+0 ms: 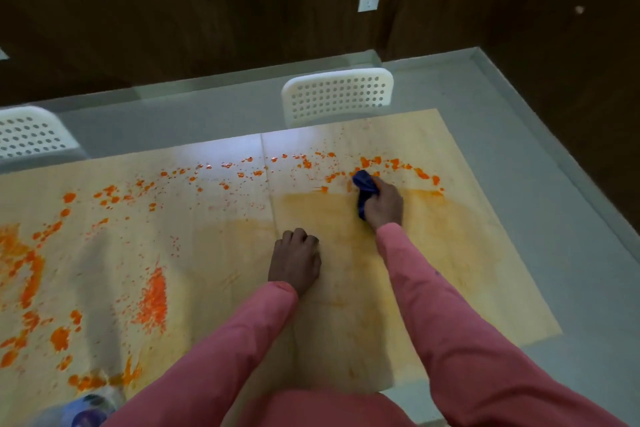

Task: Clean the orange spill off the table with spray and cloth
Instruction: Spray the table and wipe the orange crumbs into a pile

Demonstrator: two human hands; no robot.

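Observation:
A light wooden table (214, 253) carries an orange spill (152, 298) in blots and droplets across its left side and along the far edge. My right hand (384, 204) grips a bunched blue cloth (364, 188) and presses it on the table at the far right, beside orange drops. A smeared, paler orange patch lies around and below that hand. My left hand (294, 262) rests on the table near the middle seam, fingers curled under, holding nothing. A spray bottle (91, 407) shows blurred at the bottom left corner.
Two white perforated chairs stand beyond the table, one (337, 94) at the far middle and one (29, 132) at the far left. Grey floor (519, 135) surrounds the table, with dark wooden walls behind. The table's right edge runs diagonally close to my right arm.

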